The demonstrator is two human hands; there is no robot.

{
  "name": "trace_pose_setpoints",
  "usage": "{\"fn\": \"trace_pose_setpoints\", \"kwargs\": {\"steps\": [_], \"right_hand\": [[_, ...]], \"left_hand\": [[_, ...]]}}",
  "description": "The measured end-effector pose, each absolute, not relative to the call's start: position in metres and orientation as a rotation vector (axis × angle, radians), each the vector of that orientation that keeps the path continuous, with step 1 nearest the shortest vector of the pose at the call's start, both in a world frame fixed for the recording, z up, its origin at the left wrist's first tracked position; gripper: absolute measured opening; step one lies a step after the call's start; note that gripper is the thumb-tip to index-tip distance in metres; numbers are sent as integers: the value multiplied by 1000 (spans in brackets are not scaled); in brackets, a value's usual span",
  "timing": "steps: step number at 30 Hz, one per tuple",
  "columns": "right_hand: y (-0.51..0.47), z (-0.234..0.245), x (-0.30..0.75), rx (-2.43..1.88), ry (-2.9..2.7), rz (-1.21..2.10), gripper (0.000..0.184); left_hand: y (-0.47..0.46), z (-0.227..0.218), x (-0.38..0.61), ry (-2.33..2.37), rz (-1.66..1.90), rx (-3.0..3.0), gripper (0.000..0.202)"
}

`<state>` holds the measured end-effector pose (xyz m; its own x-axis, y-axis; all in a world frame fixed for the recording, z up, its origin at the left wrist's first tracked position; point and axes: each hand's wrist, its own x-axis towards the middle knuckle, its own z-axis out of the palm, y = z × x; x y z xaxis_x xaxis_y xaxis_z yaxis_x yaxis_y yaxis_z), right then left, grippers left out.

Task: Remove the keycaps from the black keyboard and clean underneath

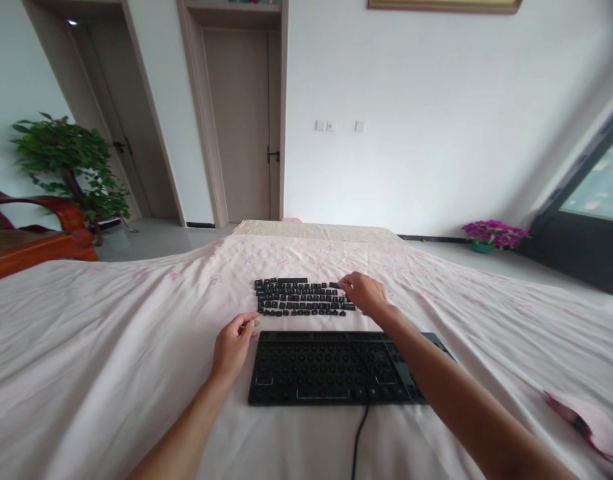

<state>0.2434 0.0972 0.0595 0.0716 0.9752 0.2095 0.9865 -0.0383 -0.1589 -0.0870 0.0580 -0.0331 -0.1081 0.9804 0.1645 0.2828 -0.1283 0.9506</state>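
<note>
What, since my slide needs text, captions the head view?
Left hand and right hand near loose black keycaps in rows, beyond a largely keycap-less keyboard, on floral cloth.

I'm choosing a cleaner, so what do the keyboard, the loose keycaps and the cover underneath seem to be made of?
Keyboard: probably black plastic, satin or glossy, judging by its crisp edges and faint sheen.
Loose keycaps: likely black plastic, looking uniformly moulded; finish too small to tell.
Cover: apparently matte fabric, given its soft folds.

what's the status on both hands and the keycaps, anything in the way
Left fingers by near-left corner of keycaps; right fingers at far-right end; grips unclear. Keycaps in rows beyond keyboard. Right forearm crosses keyboard's right part.
</note>
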Motion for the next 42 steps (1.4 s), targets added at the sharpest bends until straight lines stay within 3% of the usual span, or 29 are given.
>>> {"fn": "trace_pose_setpoints", "kwargs": {"steps": [6,11,22,42], "right_hand": [[-18,50,327,-2421,-1654,-316,37],[-62,35,350,-2617,-1564,-266,45],[-76,19,345,-2664,-1429,-217,45],[-73,7,363,-2658,-1358,-36,63]], "left_hand": [[56,-33,-86,1489,1230,1541,40],[54,-33,-88,1578,1096,1732,39],[57,-38,-91,1714,858,1961,36],[49,-32,-83,1707,926,2009,32]]}}
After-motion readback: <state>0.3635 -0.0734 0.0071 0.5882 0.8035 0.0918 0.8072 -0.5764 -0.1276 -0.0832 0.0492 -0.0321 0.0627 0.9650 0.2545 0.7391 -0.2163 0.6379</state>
